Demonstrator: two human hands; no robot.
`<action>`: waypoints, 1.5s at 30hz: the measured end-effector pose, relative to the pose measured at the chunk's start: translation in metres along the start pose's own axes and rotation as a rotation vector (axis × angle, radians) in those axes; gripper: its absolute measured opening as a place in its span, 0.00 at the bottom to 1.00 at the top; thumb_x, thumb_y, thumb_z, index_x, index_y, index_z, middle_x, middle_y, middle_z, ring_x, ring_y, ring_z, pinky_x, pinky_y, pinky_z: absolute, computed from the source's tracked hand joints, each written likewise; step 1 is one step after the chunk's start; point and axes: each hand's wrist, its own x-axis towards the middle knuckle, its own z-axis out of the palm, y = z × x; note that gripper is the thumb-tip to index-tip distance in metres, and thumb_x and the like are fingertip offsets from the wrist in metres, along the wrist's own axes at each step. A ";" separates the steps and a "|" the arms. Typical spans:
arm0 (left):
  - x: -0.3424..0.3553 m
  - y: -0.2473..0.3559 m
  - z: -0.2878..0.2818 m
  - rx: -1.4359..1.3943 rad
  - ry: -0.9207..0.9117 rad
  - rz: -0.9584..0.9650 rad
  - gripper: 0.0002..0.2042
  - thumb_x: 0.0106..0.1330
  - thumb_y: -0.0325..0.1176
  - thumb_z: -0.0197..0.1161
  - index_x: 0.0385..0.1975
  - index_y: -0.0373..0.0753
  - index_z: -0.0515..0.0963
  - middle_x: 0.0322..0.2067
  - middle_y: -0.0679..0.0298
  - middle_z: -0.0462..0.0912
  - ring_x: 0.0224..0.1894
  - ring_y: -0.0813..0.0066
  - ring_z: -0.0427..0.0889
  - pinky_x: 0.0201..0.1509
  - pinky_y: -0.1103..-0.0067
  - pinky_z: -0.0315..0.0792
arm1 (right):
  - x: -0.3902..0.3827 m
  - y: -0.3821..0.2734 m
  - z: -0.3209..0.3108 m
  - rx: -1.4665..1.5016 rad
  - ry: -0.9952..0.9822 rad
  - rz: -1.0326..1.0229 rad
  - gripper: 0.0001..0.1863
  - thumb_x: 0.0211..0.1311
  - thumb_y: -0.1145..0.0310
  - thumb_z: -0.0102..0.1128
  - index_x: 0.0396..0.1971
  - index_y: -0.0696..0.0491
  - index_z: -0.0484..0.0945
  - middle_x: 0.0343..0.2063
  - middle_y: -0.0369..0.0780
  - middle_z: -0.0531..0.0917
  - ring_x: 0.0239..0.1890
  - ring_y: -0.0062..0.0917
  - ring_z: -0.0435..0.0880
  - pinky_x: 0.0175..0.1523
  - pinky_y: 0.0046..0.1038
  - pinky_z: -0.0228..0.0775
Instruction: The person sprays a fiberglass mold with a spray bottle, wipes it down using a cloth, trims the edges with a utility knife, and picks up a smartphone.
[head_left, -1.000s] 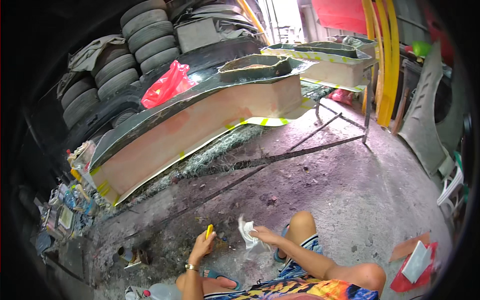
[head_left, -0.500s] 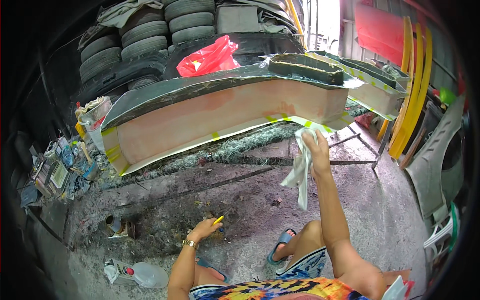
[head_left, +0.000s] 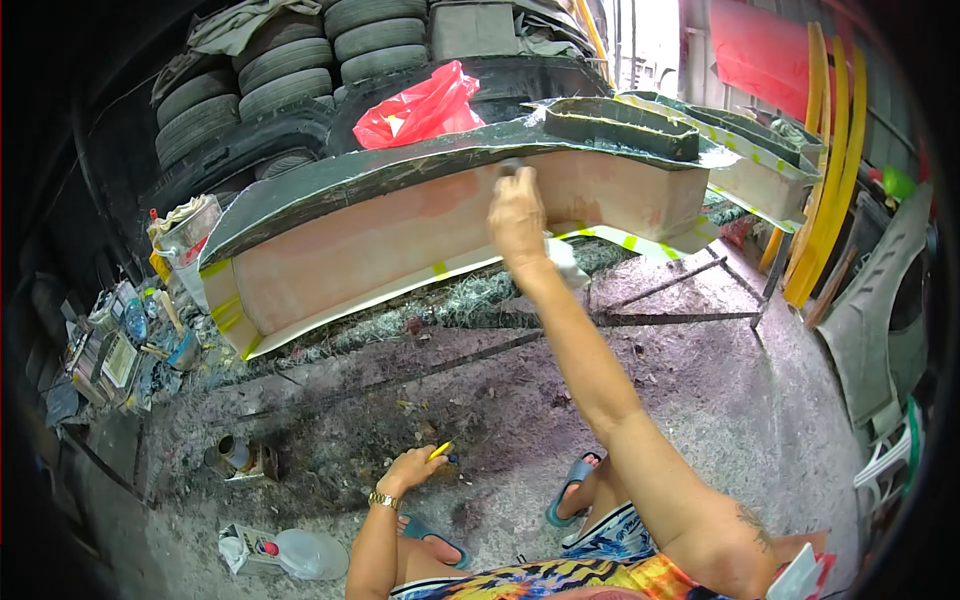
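Note:
My right hand (head_left: 516, 215) is stretched forward to the long pale-pink moulded piece (head_left: 365, 225), its fingers closed just below the dark, ragged upper flange (head_left: 290, 205). It holds a white cloth (head_left: 566, 262), partly hidden behind my hand and wrist. A small dark shape shows at my fingertips; I cannot make out what it is. My left hand (head_left: 410, 468) is low over the stained floor, closed on a yellow-handled tool (head_left: 439, 450). The piece has white lower edging with yellow tape strips, and a red plastic bag (head_left: 415, 110) lies on or just behind its top.
A second moulded piece (head_left: 755, 185) stands behind at right, on a metal frame (head_left: 640, 318). Stacked tyres (head_left: 285, 93) are behind, yellow strips (head_left: 838, 200) at right. Left are cluttered containers (head_left: 130, 340). A can (head_left: 237, 455) and plastic jug (head_left: 310, 552) sit on the floor.
My right hand rose from beside my knee with the cloth, then moved further up and left to the piece's upper side. My left hand stays low with the yellow-handled tool.

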 end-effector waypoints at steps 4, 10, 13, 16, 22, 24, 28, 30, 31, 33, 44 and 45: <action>-0.002 -0.010 0.005 -0.004 0.085 0.057 0.23 0.68 0.54 0.53 0.43 0.36 0.77 0.28 0.51 0.82 0.34 0.50 0.81 0.38 0.62 0.71 | -0.006 -0.008 -0.008 -0.115 -0.184 -0.260 0.05 0.55 0.78 0.49 0.32 0.57 0.72 0.37 0.48 0.72 0.39 0.42 0.75 0.44 0.39 0.71; -0.008 -0.017 0.005 -0.019 0.101 0.034 0.22 0.68 0.53 0.54 0.40 0.35 0.77 0.25 0.53 0.82 0.29 0.54 0.81 0.35 0.64 0.70 | 0.025 0.055 -0.048 -0.267 -0.100 0.054 0.06 0.57 0.78 0.47 0.29 0.60 0.74 0.38 0.51 0.72 0.38 0.47 0.77 0.44 0.46 0.72; -0.005 -0.011 0.007 -0.026 0.099 0.037 0.23 0.68 0.52 0.54 0.41 0.35 0.77 0.26 0.52 0.82 0.30 0.52 0.81 0.35 0.63 0.70 | 0.006 0.011 -0.007 -0.233 0.005 -0.070 0.08 0.60 0.75 0.46 0.26 0.59 0.74 0.37 0.50 0.72 0.36 0.42 0.75 0.41 0.41 0.71; 0.002 -0.004 0.009 -0.013 0.127 0.084 0.23 0.68 0.52 0.54 0.43 0.34 0.77 0.27 0.50 0.82 0.32 0.51 0.81 0.36 0.62 0.70 | -0.006 -0.013 -0.002 -0.097 -0.140 -0.238 0.06 0.57 0.75 0.47 0.32 0.56 0.72 0.36 0.47 0.72 0.37 0.39 0.75 0.42 0.39 0.70; -0.005 -0.003 0.006 0.006 0.111 0.051 0.23 0.68 0.52 0.54 0.44 0.36 0.77 0.31 0.48 0.82 0.36 0.49 0.81 0.40 0.60 0.71 | 0.025 0.040 -0.068 -0.181 -0.214 0.189 0.17 0.52 0.80 0.50 0.45 0.61 0.73 0.47 0.53 0.73 0.46 0.50 0.75 0.53 0.44 0.69; -0.006 -0.003 0.003 0.000 0.076 0.013 0.23 0.68 0.52 0.53 0.45 0.36 0.76 0.35 0.46 0.83 0.40 0.45 0.81 0.43 0.58 0.72 | 0.028 0.045 -0.068 -0.046 -0.094 0.161 0.15 0.58 0.79 0.46 0.45 0.63 0.73 0.48 0.54 0.73 0.46 0.52 0.76 0.53 0.44 0.69; -0.004 -0.002 0.005 0.022 0.091 0.031 0.22 0.68 0.52 0.54 0.42 0.36 0.77 0.31 0.49 0.83 0.36 0.49 0.81 0.40 0.61 0.71 | 0.020 0.033 -0.046 0.084 -0.120 0.062 0.13 0.58 0.78 0.46 0.43 0.62 0.73 0.45 0.53 0.73 0.45 0.52 0.75 0.51 0.45 0.69; -0.003 -0.003 0.007 0.032 0.112 0.047 0.22 0.68 0.52 0.55 0.42 0.36 0.77 0.27 0.53 0.82 0.32 0.54 0.82 0.37 0.63 0.71 | 0.018 0.033 -0.043 0.079 -0.145 0.036 0.13 0.58 0.77 0.46 0.44 0.61 0.72 0.45 0.53 0.73 0.45 0.52 0.75 0.51 0.45 0.69; -0.003 -0.003 0.008 0.013 0.142 0.076 0.22 0.68 0.52 0.55 0.42 0.36 0.77 0.27 0.52 0.82 0.32 0.53 0.82 0.37 0.63 0.71 | 0.019 0.036 -0.044 0.015 -0.155 0.135 0.14 0.59 0.77 0.45 0.44 0.61 0.72 0.45 0.53 0.73 0.46 0.52 0.75 0.51 0.45 0.69; -0.004 -0.005 0.009 -0.011 0.177 0.104 0.22 0.68 0.51 0.55 0.42 0.35 0.77 0.27 0.52 0.82 0.32 0.52 0.82 0.37 0.63 0.71 | 0.021 0.045 -0.048 -0.008 0.123 0.126 0.11 0.59 0.78 0.48 0.41 0.63 0.73 0.45 0.55 0.74 0.46 0.53 0.76 0.52 0.45 0.69; -0.005 0.002 0.003 -0.003 0.108 0.021 0.22 0.68 0.52 0.54 0.44 0.37 0.76 0.34 0.46 0.83 0.39 0.45 0.81 0.42 0.58 0.72 | 0.019 0.070 -0.045 -0.033 -0.005 0.148 0.17 0.60 0.77 0.46 0.48 0.66 0.72 0.50 0.57 0.73 0.49 0.54 0.75 0.55 0.44 0.69; -0.004 0.002 0.002 -0.009 0.118 0.022 0.22 0.68 0.52 0.54 0.44 0.37 0.76 0.34 0.46 0.83 0.39 0.45 0.81 0.42 0.58 0.72 | 0.018 0.063 -0.040 -0.039 -0.022 0.194 0.17 0.60 0.77 0.46 0.49 0.66 0.71 0.51 0.57 0.73 0.49 0.53 0.75 0.54 0.43 0.69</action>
